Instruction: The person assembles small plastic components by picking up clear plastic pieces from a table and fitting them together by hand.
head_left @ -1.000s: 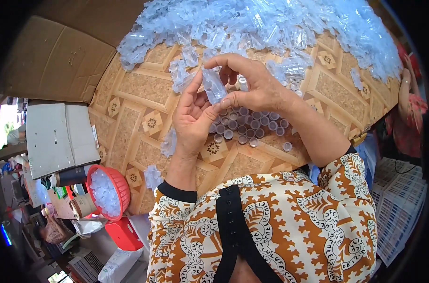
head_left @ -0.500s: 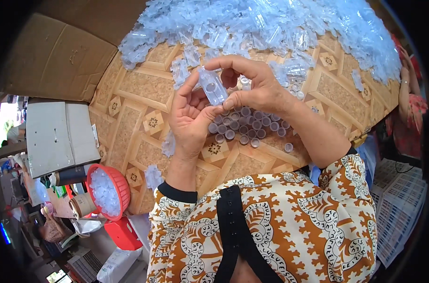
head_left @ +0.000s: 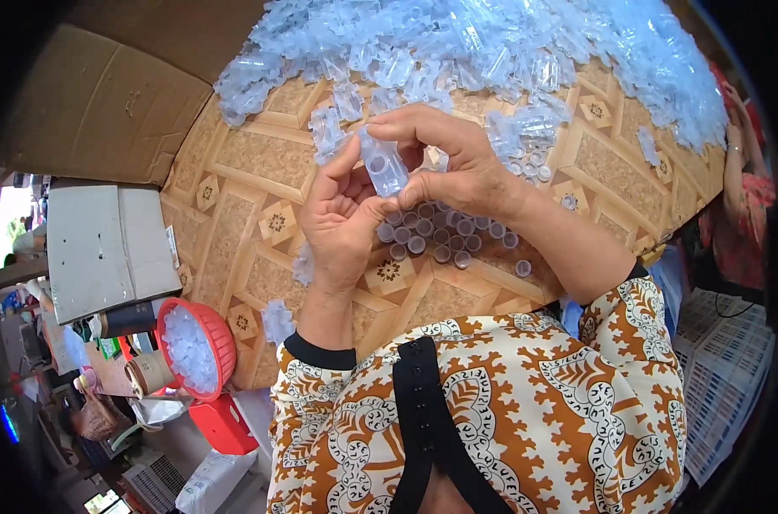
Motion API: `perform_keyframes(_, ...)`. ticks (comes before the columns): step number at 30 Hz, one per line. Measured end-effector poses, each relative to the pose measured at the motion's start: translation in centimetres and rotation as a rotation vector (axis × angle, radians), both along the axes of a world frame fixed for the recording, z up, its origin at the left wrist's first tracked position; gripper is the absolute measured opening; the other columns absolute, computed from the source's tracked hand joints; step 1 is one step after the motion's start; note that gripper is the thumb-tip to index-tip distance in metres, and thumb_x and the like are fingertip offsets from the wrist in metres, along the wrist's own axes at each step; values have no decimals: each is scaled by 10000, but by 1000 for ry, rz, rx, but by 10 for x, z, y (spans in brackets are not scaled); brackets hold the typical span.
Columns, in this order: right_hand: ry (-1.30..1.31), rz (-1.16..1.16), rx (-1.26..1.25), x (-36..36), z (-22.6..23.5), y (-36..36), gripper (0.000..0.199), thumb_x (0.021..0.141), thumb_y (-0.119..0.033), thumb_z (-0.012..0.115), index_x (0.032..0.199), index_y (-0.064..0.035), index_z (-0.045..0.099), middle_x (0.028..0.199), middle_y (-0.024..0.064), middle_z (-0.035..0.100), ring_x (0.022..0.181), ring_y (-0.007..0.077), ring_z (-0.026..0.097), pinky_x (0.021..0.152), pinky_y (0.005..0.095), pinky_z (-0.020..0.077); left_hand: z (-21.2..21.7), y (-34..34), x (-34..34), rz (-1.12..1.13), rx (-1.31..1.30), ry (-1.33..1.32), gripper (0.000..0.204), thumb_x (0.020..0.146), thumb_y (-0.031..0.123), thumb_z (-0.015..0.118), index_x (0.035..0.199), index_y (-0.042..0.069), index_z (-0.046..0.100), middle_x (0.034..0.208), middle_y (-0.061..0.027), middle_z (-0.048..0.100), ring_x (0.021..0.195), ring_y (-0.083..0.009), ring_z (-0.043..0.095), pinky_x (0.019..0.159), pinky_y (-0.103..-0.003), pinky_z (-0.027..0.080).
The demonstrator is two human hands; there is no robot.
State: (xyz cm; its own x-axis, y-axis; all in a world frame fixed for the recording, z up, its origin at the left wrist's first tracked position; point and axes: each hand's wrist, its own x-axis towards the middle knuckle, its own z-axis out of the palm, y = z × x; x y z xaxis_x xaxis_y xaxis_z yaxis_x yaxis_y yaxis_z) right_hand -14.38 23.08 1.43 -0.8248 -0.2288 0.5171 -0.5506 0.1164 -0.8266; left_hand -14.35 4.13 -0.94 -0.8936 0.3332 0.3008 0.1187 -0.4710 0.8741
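Both my hands hold one clear plastic piece (head_left: 384, 164), flat and roughly rectangular, with a round ring showing in its middle. My left hand (head_left: 336, 210) grips its left edge between thumb and fingers. From the other side, my right hand (head_left: 457, 163) pinches it at the top and bottom with finger and thumb. Below and to the right of the hands, several small round clear caps (head_left: 442, 236) lie on the table (head_left: 269, 158). A few loose clear pieces (head_left: 327, 130) rest just beyond my left hand.
A large heap of clear plastic pieces (head_left: 457, 51) covers the far side. Cardboard (head_left: 106, 94) stands at the left. A red basket (head_left: 226, 343) of clear parts sits at the table's left edge. Another person's arm (head_left: 736, 163) shows at the far right.
The right hand's fingers have shifted slightly on the clear piece, bending over its top edge. The piece is tilted a little differently; the left hand has moved slightly down and left.
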Motion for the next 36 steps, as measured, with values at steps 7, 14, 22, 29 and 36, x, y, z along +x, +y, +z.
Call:
perform_keyframes(7, 29, -32, 28, 0, -4, -2, 604, 696, -169, 856, 1259, -94, 651, 1144, 36, 639, 792, 110, 572, 708, 248, 512, 3, -2, -1, -32, -15, -43, 619, 868, -133, 615, 1439, -45, 396, 1347, -186, 554, 1172, -220, 604, 945, -300, 548)
perform_keyframes(14, 87, -226, 126, 7, -1, -10, 536, 695, -166, 837, 1176, -39, 637, 1046, 98, 629, 733, 163, 608, 631, 290, 523, 11, 5, 3, -89, 66, -116, 595, 943, 21, 633, 1466, -42, 358, 1377, -177, 533, 1194, -223, 592, 978, -327, 509)
perform_keyframes(22, 375, -519, 407, 18, -3, -40, 435, 728, -81, 711, 1145, -14, 605, 1020, 158, 585, 783, 312, 631, 646, 376, 533, -2, 6, 2, 39, -52, -143, 455, 969, 68, 613, 1371, -45, 433, 1208, -144, 600, 1023, -178, 660, 843, -279, 568)
perform_keyframes(29, -169, -254, 102, 8, 5, -10, 278, 894, -32, 648, 1171, -16, 666, 918, 10, 619, 748, 51, 535, 663, 224, 476, 9, 4, 9, 39, -41, -129, 371, 992, 68, 547, 1339, -36, 466, 1123, -142, 631, 917, -175, 684, 741, -297, 618)
perform_keyframes(36, -434, -150, -87, 9, 6, -8, 205, 869, -99, 689, 1054, -10, 702, 778, 16, 605, 675, 62, 530, 583, 243, 450, 9, 4, 10, 34, -132, -98, 368, 992, 68, 550, 1337, -29, 467, 1086, -166, 651, 867, -215, 699, 711, -339, 628)
